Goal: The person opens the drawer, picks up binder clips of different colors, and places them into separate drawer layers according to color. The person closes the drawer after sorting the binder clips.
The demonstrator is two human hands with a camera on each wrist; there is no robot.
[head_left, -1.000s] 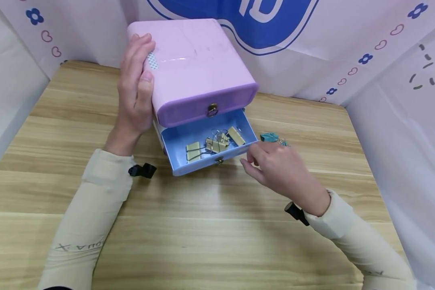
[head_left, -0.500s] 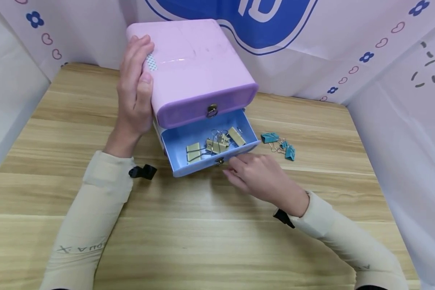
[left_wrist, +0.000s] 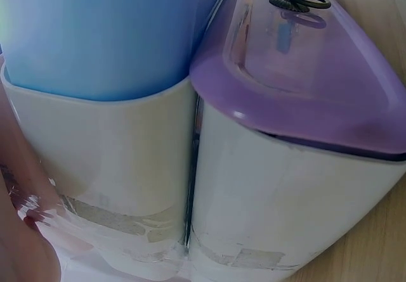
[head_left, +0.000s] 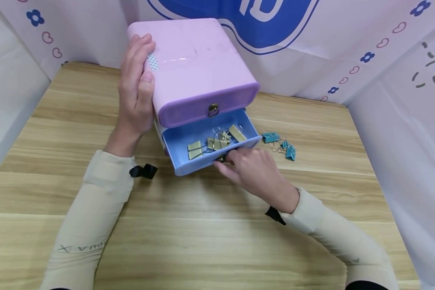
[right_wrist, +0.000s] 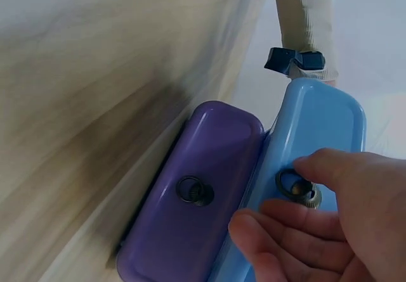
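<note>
A small drawer box has a pink top (head_left: 195, 56). Its blue drawer (head_left: 185, 163), pulled partway out, contains several gold binder clips (head_left: 217, 144). My left hand (head_left: 135, 86) rests on the box's left side, fingers extended along the upper edge. At the front of the blue drawer is my right hand (head_left: 255, 171), with its fingers curled. In the right wrist view, thumb and index finger pinch about the dark metal ring pull (right_wrist: 290, 184); part of that contact is hidden.
Several teal binder clips (head_left: 284, 145) lie on the wooden table (head_left: 188, 241), right of the box. Above the blue drawer is a pushed-in purple drawer (head_left: 188, 110). Another purple drawer (right_wrist: 196, 225) sits below the blue one. A printed backdrop (head_left: 311, 72) stands behind.
My right hand has moved left along the front of the blue drawer to its ring pull, uncovering the teal binder clips. The left hand and box have stayed in place.
</note>
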